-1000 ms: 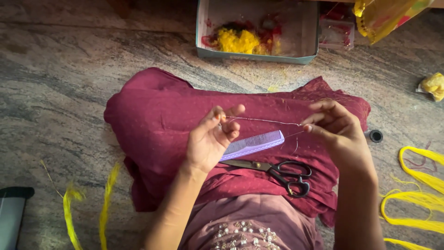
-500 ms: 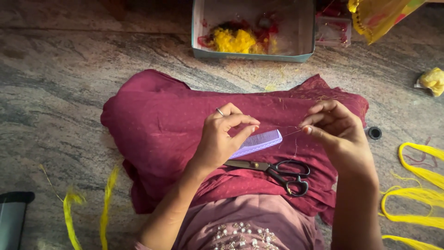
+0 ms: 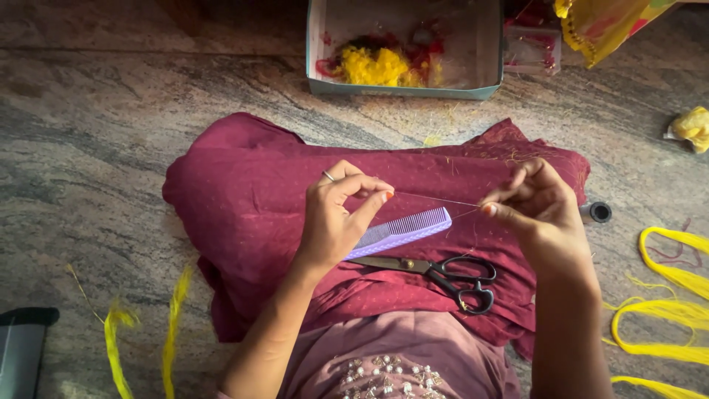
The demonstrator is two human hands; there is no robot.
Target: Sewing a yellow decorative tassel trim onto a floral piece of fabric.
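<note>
My left hand (image 3: 341,218) and my right hand (image 3: 533,207) pinch the two ends of a thin thread (image 3: 436,199), which runs taut between them above my lap. A maroon cloth (image 3: 251,199) covers my lap. On it lie a lilac comb (image 3: 402,231), just under my left fingers, and black-handled scissors (image 3: 443,273) a little nearer to me. There is a ring on a finger of my left hand.
An open box (image 3: 402,89) with yellow and red fluff stands on the stone floor ahead. Yellow yarn strands (image 3: 668,295) lie at the right, more yellow strips (image 3: 118,332) at the left. A small black spool (image 3: 597,212) sits right of the cloth, a dark object (image 3: 22,347) at bottom left.
My left hand has curled its fingers down onto the thread and shifted slightly right. The right hand keeps its pinch almost in place.
</note>
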